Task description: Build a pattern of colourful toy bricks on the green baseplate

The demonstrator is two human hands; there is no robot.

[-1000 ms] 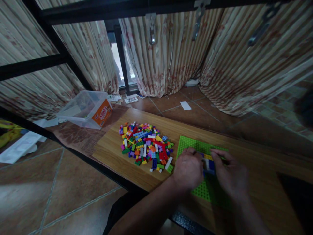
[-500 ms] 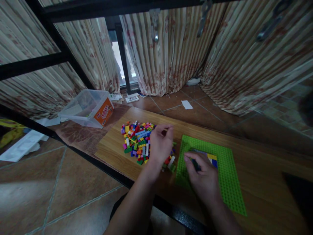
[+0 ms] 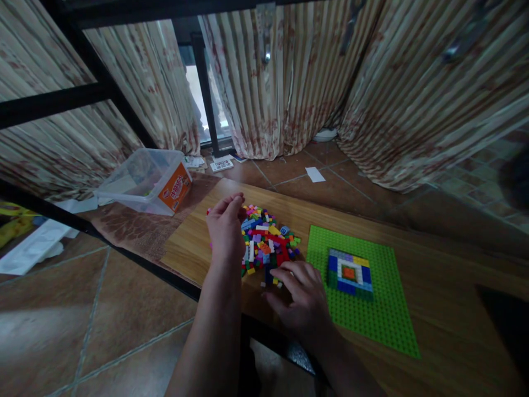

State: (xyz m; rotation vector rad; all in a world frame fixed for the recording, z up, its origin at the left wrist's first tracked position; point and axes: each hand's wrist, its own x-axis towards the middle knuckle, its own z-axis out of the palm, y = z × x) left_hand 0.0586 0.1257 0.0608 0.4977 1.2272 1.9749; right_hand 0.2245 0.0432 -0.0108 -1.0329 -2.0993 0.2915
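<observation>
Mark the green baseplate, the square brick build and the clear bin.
Green baseplate (image 3: 386, 298), head view, bare studded area.
Square brick build (image 3: 349, 273), head view, orange centre.
Clear bin (image 3: 175, 188), head view, orange label.

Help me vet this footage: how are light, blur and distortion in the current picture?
Head view: dim overall, though the window gap is blown out to white; head view: a pale sheen on the floor tiles at lower left; head view: the metal fitting at upper right is smeared, while the brick square reads fairly clearly; head view: curtains slanting at both sides suggest wide-angle stretch.
</observation>
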